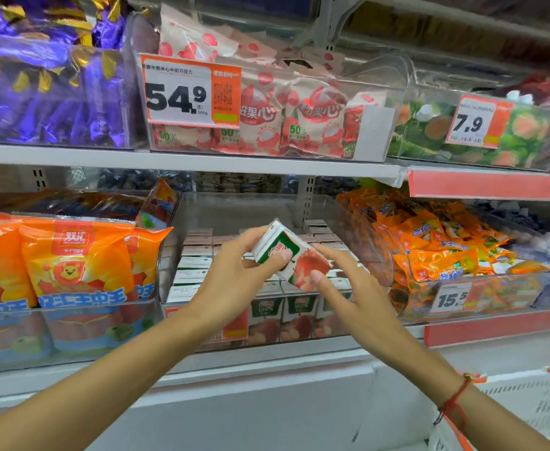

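Observation:
A small white and green juice carton [287, 252] with a red apple picture hangs tilted above a clear shelf bin [228, 209]. My left hand [234, 281] grips it, thumb across the front and fingers behind. My right hand [345, 281] meets the carton's lower right corner with its thumb on the apple picture, fingers stretched out loosely. Inside the bin stand several rows of the same cartons [195, 268], filling the left and front part.
Orange sausage packs [72, 262] fill the bin on the left, orange candy packets [446, 252] the bin on the right. The shelf above holds purple sweets [46, 92], lychee-print bags [299, 118] and green-wrapped sweets [527, 138]. A white shelf ledge [267, 362] runs below.

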Motion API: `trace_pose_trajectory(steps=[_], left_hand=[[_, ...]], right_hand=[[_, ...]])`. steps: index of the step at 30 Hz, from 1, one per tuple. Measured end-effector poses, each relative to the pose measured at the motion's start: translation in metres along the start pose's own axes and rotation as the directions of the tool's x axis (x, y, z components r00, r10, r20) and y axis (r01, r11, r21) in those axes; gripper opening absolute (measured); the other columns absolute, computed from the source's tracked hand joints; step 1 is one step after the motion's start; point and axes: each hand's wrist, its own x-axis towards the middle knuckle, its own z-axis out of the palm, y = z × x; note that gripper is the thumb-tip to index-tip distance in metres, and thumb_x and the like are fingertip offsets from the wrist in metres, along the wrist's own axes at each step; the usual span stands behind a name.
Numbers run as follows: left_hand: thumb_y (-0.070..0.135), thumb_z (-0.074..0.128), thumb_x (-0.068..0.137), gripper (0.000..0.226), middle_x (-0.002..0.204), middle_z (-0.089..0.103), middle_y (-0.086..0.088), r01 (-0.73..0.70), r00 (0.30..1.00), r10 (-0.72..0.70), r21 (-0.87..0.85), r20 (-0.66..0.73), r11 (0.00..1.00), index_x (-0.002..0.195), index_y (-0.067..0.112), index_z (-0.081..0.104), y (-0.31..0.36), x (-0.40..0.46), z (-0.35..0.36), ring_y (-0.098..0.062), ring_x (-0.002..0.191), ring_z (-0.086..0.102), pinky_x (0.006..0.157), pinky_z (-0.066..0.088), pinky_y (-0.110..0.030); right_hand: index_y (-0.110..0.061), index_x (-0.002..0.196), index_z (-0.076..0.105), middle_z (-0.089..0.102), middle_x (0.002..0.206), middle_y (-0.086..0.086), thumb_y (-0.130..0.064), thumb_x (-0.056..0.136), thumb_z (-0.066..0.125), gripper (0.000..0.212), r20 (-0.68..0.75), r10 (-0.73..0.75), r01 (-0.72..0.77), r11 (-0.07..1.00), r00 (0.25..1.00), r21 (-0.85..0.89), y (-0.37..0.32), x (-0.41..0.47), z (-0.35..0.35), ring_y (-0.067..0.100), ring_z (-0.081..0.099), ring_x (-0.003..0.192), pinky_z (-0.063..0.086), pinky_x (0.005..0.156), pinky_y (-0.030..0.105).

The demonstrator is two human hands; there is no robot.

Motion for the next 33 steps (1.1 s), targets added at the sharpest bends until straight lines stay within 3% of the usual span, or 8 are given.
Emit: trace_pose_trajectory(steps=[3, 6, 8, 12, 16, 21, 26, 33], left_hand=[[0.021, 0.064, 0.093, 0.026, 0.105, 0.068, 0.013, 0.050, 0.991, -0.047, 0.019, -0.123, 0.999, 0.116, 0.031, 0.055, -0.014, 0.040, 0.005, -0.005, 0.095, 0.065, 0.078, 0.055, -0.021], [0.025, 0.063, 0.094, 0.038, 0.121, 0.060, -0.003, 0.141, 0.975, -0.114, 0.136, -0.193, 0.981, 0.128, 0.020, 0.048, -0.035, 0.091, 0.014, -0.022, 0.110, 0.059, 0.093, 0.050, -0.039], [0.028, 0.063, 0.093, 0.047, 0.128, 0.057, -0.007, 0.177, 0.971, -0.138, 0.200, -0.195, 0.964, 0.135, 0.018, 0.044, -0.048, 0.122, 0.022, -0.029, 0.116, 0.055, 0.099, 0.046, -0.045], [0.019, 0.065, 0.092, 0.050, 0.132, 0.054, -0.010, 0.112, 0.992, -0.082, 0.373, -0.096, 0.921, 0.136, 0.015, 0.042, -0.070, 0.167, 0.034, -0.025, 0.111, 0.055, 0.089, 0.046, -0.032], [0.021, 0.066, 0.091, 0.056, 0.140, 0.051, -0.008, 0.084, 0.991, -0.127, 0.584, 0.033, 0.808, 0.141, 0.016, 0.042, -0.084, 0.192, 0.034, -0.025, 0.120, 0.053, 0.083, 0.041, -0.025], [0.035, 0.060, 0.094, 0.063, 0.148, 0.044, -0.006, 0.032, 0.950, -0.240, 0.704, 0.198, 0.709, 0.148, 0.017, 0.035, -0.080, 0.212, 0.024, -0.027, 0.130, 0.046, 0.091, 0.034, -0.025], [0.031, 0.064, 0.092, 0.049, 0.135, 0.058, -0.011, -0.050, 0.941, -0.213, 0.729, 0.264, 0.683, 0.136, 0.014, 0.053, -0.075, 0.216, 0.026, -0.027, 0.122, 0.054, 0.097, 0.039, -0.029], [0.029, 0.061, 0.094, 0.053, 0.147, 0.045, -0.009, -0.048, 0.920, -0.248, 0.713, 0.305, 0.700, 0.142, 0.016, 0.045, -0.087, 0.209, 0.038, -0.026, 0.133, 0.043, 0.107, 0.033, -0.031]], right_hand=[[-0.030, 0.139, 0.045, 0.051, 0.137, -0.013, -0.047, 0.099, 0.040, 0.044, 0.041, 0.020, -0.004, 0.933, 0.999, -0.359, 0.028, 0.015, -0.003, 0.005, 0.045, 0.125, 0.038, 0.101, 0.024], [-0.030, 0.127, 0.057, 0.057, 0.130, -0.013, -0.048, 0.101, 0.031, 0.042, 0.081, 0.010, 0.034, 0.853, 0.997, -0.521, 0.043, 0.019, 0.001, 0.007, 0.049, 0.120, 0.033, 0.093, 0.020], [-0.033, 0.126, 0.058, 0.056, 0.130, -0.016, -0.057, 0.098, 0.021, 0.053, 0.083, 0.006, 0.040, 0.842, 0.997, -0.538, 0.047, 0.019, 0.002, 0.004, 0.048, 0.120, 0.032, 0.093, 0.020], [-0.039, 0.126, 0.057, 0.054, 0.131, -0.021, -0.067, 0.089, 0.006, 0.069, 0.088, -0.012, 0.058, 0.838, 0.996, -0.542, 0.051, 0.017, 0.000, 0.000, 0.046, 0.121, 0.032, 0.093, 0.018], [-0.036, 0.121, 0.062, 0.060, 0.125, -0.017, -0.064, 0.093, 0.012, 0.064, 0.047, -0.043, 0.061, 0.836, 0.998, -0.546, 0.052, 0.015, 0.002, 0.006, 0.055, 0.115, 0.044, 0.090, 0.026], [-0.031, 0.115, 0.066, 0.066, 0.117, -0.012, -0.056, 0.098, 0.022, 0.053, -0.006, -0.080, 0.063, 0.822, 0.997, -0.566, 0.052, 0.014, 0.005, 0.011, 0.062, 0.104, 0.049, 0.081, 0.027], [-0.031, 0.115, 0.066, 0.066, 0.116, -0.012, -0.054, 0.098, 0.024, 0.050, -0.029, -0.093, 0.060, 0.823, 0.995, -0.565, 0.052, 0.013, 0.006, 0.009, 0.062, 0.103, 0.049, 0.081, 0.026], [-0.032, 0.114, 0.067, 0.066, 0.116, -0.013, -0.053, 0.098, 0.025, 0.049, -0.031, -0.090, 0.057, 0.823, 0.995, -0.564, 0.051, 0.013, 0.006, 0.010, 0.061, 0.104, 0.047, 0.082, 0.026]])
